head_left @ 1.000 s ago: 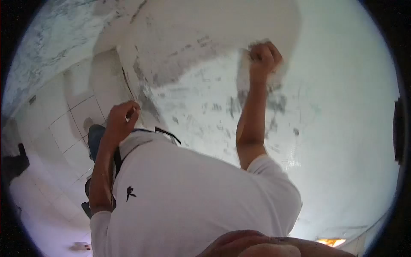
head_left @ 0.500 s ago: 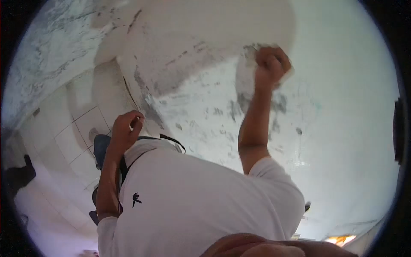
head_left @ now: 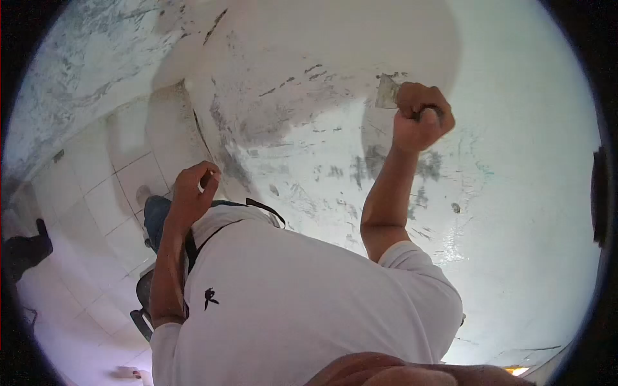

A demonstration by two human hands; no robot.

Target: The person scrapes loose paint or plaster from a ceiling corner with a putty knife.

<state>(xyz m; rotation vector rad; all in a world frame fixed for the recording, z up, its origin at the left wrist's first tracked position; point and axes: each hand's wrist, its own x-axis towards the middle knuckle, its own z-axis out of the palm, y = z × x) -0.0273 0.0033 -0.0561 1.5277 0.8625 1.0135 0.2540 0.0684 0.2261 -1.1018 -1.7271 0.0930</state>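
Note:
My right hand (head_left: 420,117) is raised and closed in a fist on a putty knife. Its metal blade (head_left: 386,91) sticks out up and to the left of the fist and lies against the white plastered wall (head_left: 302,148), which is streaked with grey scraped patches. My left hand (head_left: 193,186) hangs in front of my chest with its fingers curled in, and nothing shows in it. It is close to the wall's lower edge, apart from the knife.
My white shirt (head_left: 302,296) with a black strap (head_left: 212,235) fills the lower middle. At the left is a white tiled floor (head_left: 96,212), with my jeans leg (head_left: 156,219) over it. A dark object (head_left: 26,248) lies at the far left edge.
My right hand has slid the putty knife to the right and a little down across the wall, and the blade now shows beside the fist. My left hand has barely moved.

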